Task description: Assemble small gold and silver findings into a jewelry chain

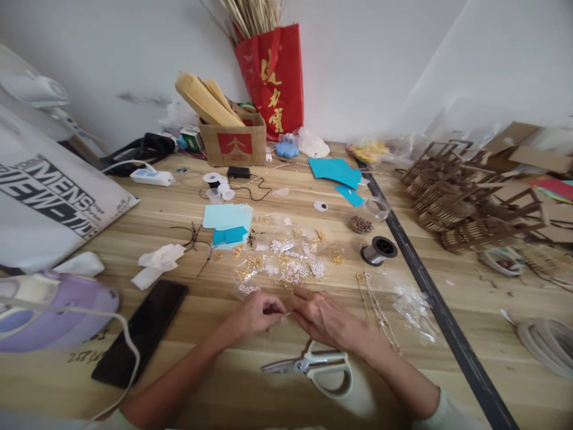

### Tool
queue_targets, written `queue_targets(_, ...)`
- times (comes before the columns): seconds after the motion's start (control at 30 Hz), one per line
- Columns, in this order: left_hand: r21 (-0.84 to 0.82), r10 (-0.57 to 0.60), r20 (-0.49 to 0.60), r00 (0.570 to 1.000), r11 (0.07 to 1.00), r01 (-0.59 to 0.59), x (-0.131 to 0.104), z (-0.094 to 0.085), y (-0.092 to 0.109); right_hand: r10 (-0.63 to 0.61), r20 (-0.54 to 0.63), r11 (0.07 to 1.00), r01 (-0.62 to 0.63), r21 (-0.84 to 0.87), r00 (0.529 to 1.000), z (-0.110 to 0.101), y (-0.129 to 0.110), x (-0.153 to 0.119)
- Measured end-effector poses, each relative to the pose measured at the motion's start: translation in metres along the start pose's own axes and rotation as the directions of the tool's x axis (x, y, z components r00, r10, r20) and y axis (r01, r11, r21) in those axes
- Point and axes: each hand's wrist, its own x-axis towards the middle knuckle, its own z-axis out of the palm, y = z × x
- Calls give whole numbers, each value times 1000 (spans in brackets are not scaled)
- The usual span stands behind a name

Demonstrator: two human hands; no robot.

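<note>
My left hand and my right hand meet low over the table, their fingertips almost touching. Both are closed in a pinch around something tiny and pale, too small to make out. Just beyond the fingers lie clear bags of small white and gold beads or charms. Scissors with pale handles rest beneath my right hand, blades pointing left. To the right of that hand are gold and silver chains. A spool of thin grey wire or thread lies farther back.
A black phone and a purple appliance with a white cord are at left. Light-blue cards lie behind the bags. Crumpled clear plastic, a dark strip and brown wooden pieces occupy the right. A cardboard box stands behind.
</note>
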Motion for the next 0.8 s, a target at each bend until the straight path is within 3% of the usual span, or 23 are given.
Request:
queue_targets(0.2,298,78,-61,995,953,-56,-6,6,3,4,33,1000,-5,25,999,20,9,-3)
queue_targets(0.4,505,79,-32,996,862,-52,-11,9,14,127,-9,991,-127,32,992,19,10,-1)
queue_targets(0.53,590,81,-13,997,806,-58,-16,8,17,164,-57,986,-164,-2,985,20,10,6)
queue_targets(0.8,670,210,36,977,720,-180,-22,2,12,186,-49,983,-186,7,981,28,17,5)
